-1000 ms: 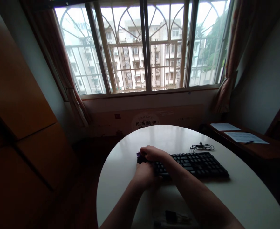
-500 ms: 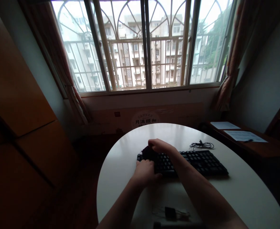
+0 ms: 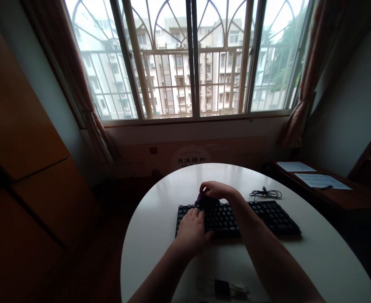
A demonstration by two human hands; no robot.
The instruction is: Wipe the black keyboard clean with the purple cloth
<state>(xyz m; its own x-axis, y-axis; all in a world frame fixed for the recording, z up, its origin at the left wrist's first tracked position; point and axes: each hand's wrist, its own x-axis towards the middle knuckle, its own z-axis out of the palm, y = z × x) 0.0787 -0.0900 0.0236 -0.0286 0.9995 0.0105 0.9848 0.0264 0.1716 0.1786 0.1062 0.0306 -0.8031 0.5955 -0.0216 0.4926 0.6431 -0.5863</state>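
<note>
A black keyboard (image 3: 261,216) lies across the white round table (image 3: 318,256). My left hand (image 3: 192,232) rests flat on the keyboard's left end, fingers spread over the keys. My right hand (image 3: 218,190) is curled over the keyboard's top edge, pinching a small purple object (image 3: 200,198) against the keys. What the purple object is cannot be made out.
A coiled black cable (image 3: 265,194) lies behind the keyboard. A small dark item in clear wrapping (image 3: 223,288) sits at the near table edge. A side desk with papers (image 3: 321,181) stands at right, a wooden cabinet (image 3: 24,168) at left, a barred window (image 3: 191,59) ahead.
My right hand with the purple object has moved rightward along the keyboard's top edge, from the left corner toward the middle. My left hand stays on the left end.
</note>
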